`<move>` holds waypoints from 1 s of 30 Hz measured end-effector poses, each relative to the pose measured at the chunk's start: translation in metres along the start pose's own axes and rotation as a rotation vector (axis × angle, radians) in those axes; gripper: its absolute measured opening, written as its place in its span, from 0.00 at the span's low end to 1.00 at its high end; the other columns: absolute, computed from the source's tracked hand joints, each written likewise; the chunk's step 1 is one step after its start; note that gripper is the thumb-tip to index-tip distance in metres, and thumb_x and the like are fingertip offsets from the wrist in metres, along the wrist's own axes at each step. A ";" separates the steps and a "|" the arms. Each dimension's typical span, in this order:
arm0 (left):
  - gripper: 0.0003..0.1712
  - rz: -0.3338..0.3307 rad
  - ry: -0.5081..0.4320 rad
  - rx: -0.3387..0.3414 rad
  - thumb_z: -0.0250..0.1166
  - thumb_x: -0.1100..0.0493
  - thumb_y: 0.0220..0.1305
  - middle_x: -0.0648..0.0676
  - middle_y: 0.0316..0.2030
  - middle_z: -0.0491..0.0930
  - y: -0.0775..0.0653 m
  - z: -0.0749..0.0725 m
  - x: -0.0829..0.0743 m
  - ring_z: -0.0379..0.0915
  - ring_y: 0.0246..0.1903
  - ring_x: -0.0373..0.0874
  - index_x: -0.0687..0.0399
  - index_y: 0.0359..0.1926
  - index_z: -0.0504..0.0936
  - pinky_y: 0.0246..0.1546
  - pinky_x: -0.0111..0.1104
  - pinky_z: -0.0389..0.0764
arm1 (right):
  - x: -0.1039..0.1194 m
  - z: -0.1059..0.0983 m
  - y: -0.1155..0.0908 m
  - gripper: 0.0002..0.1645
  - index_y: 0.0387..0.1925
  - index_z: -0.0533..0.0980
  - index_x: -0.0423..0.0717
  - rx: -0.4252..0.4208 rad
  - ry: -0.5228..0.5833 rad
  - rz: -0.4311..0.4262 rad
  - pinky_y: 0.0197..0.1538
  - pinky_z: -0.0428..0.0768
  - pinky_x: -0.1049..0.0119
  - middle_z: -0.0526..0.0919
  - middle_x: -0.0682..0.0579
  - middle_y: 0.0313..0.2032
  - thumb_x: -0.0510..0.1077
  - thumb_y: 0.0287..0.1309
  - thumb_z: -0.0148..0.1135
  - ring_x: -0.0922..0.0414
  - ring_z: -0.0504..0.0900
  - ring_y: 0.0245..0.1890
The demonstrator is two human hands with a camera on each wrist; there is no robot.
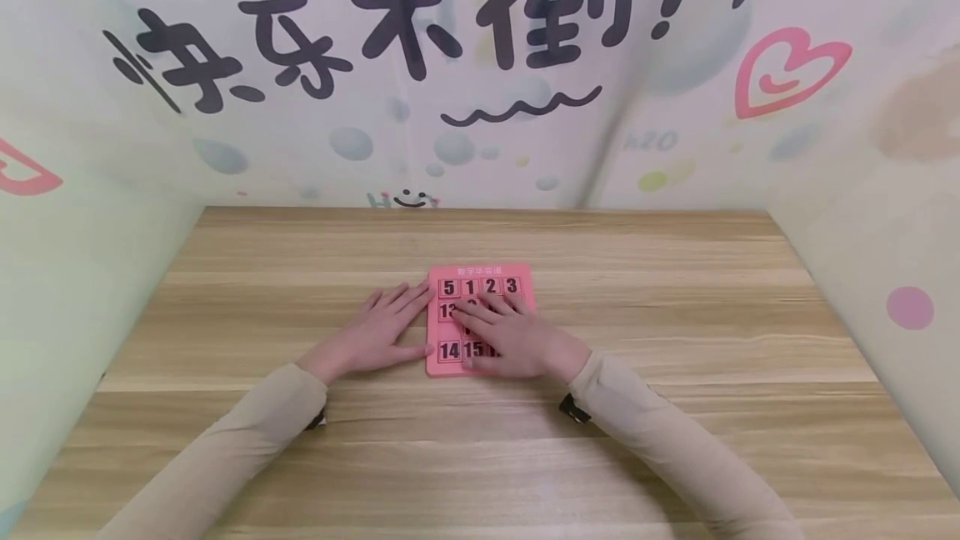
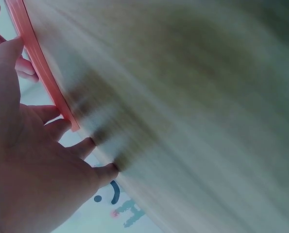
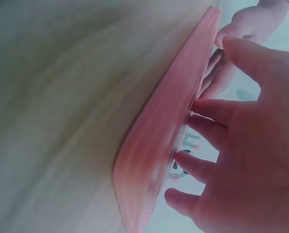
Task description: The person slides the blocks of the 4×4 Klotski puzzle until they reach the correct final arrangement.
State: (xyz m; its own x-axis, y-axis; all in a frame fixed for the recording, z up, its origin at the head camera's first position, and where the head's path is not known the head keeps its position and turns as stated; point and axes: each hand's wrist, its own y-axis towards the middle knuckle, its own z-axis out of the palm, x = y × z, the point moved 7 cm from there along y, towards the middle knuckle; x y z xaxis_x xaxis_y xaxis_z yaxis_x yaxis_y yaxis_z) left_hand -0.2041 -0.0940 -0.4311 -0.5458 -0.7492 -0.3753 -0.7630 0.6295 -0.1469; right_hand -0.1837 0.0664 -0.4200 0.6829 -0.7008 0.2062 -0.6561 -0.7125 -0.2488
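Lying flat near the middle of a wood-grain tabletop (image 1: 480, 473), a pink number board (image 1: 480, 271) sits between a person's two bare hands. The left hand (image 1: 371, 336) meets the board's left side, its grip spread: the fingers stretch forward, while the thumb stands well apart from them and touches the same edge nearer the person. From the left wrist, the index and middle fingertips are seen at the pink edge, with the other two on the wood just beside it.

The right hand (image 1: 513, 342) lies over the right part of the board, its grip likewise spread, fingers fanned across the numbered tiles and pointing toward the left; it hides several of the numbers. How firmly either hand presses cannot be told.

Along the far row, the numbers read 5, 1, 2, 3. A 13 tile (image 1: 446, 311), partly covered by a fingertip, heads the second row, and a 14 tile (image 1: 449, 351) marks the near left corner. White lettering runs along the far rim.

Beige sleeves (image 1: 255, 415) cover both forearms. Behind the tabletop rises a pale printed backdrop (image 1: 300, 148) with bold black characters (image 1: 403, 17) and a pink heart (image 1: 780, 87).
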 end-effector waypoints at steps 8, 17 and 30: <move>0.48 -0.010 -0.005 0.013 0.56 0.37 0.66 0.55 0.75 0.44 -0.001 0.001 0.001 0.37 0.72 0.60 0.56 0.76 0.49 0.68 0.59 0.39 | 0.005 0.003 -0.004 0.45 0.76 0.49 0.51 -0.012 0.018 -0.007 0.72 0.40 0.49 0.46 0.53 0.75 0.67 0.67 0.45 0.45 0.39 0.74; 0.48 -0.009 -0.002 0.008 0.56 0.37 0.66 0.55 0.75 0.44 -0.001 0.000 -0.001 0.37 0.72 0.60 0.56 0.76 0.49 0.68 0.59 0.39 | 0.010 0.007 -0.010 0.45 0.76 0.49 0.53 0.000 -0.012 0.002 0.72 0.41 0.48 0.45 0.55 0.75 0.68 0.66 0.46 0.47 0.39 0.74; 0.48 -0.008 0.003 0.001 0.56 0.37 0.66 0.55 0.75 0.44 -0.001 0.000 -0.001 0.38 0.72 0.60 0.55 0.76 0.49 0.68 0.59 0.39 | 0.019 0.010 -0.021 0.47 0.76 0.48 0.50 0.002 -0.076 -0.031 0.72 0.43 0.47 0.45 0.54 0.75 0.68 0.66 0.46 0.45 0.42 0.73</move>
State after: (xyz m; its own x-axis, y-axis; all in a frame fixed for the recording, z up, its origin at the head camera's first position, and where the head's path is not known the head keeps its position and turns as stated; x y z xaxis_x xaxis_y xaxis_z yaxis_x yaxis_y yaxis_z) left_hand -0.2031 -0.0936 -0.4307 -0.5409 -0.7545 -0.3718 -0.7667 0.6240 -0.1509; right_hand -0.1535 0.0681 -0.4208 0.7258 -0.6733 0.1411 -0.6333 -0.7340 -0.2453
